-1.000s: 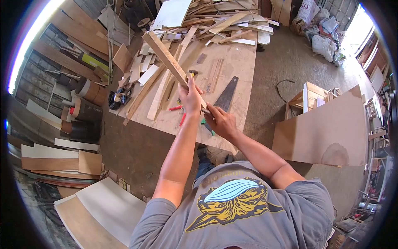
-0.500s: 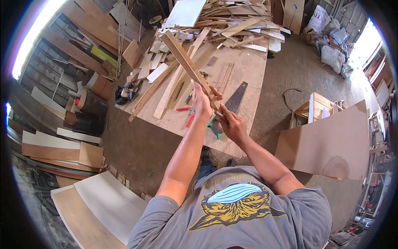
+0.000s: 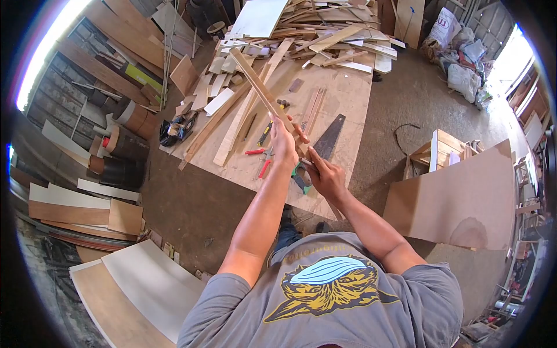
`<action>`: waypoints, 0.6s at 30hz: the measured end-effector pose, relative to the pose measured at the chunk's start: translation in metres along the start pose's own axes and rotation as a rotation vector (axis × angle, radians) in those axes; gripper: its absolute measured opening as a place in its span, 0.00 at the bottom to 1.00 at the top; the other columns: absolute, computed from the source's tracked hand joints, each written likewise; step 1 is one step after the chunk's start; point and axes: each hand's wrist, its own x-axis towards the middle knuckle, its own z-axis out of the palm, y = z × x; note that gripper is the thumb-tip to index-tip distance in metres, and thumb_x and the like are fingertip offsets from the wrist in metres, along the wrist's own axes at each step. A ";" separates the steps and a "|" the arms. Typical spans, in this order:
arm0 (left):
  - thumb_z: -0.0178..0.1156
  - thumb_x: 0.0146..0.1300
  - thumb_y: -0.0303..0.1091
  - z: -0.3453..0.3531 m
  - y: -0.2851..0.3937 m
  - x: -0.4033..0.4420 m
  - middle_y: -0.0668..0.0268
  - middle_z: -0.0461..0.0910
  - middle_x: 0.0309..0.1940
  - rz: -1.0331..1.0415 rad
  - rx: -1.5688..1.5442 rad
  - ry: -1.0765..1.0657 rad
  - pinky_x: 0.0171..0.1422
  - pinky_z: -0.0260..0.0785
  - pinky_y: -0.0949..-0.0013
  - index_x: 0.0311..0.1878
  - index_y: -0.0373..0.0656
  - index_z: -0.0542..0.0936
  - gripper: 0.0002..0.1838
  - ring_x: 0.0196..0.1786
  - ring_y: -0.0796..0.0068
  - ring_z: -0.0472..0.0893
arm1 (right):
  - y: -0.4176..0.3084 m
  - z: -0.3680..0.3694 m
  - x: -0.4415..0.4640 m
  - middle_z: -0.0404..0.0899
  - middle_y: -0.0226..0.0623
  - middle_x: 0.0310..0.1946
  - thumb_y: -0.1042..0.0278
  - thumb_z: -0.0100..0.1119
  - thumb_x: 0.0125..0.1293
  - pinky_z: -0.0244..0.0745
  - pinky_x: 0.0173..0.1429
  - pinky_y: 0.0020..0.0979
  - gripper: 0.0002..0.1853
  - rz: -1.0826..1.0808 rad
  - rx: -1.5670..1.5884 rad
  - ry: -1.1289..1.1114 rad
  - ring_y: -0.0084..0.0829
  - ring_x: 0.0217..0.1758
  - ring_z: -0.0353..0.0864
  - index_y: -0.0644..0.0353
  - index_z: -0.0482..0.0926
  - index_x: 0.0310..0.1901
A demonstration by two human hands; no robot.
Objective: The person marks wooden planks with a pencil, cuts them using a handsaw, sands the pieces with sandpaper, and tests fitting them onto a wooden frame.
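Wood strip apparently being steadied over the surface, left hand grasping it, right hand with grip closed at its near end; next move presumably calls for firm support.

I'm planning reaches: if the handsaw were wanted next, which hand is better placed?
Probably the right hand: at the near end of the wooden strip, it appears closer to the green handle of the handsaw, while the left hand grips the strip farther up.
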 end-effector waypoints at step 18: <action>0.37 0.71 0.76 0.001 0.014 0.000 0.69 0.66 0.21 0.102 -0.102 0.051 0.27 0.62 0.68 0.48 0.46 0.69 0.37 0.18 0.76 0.64 | -0.015 -0.001 0.000 0.88 0.43 0.36 0.66 0.66 0.66 0.81 0.31 0.37 0.20 0.108 -0.095 -0.048 0.41 0.30 0.88 0.58 0.81 0.59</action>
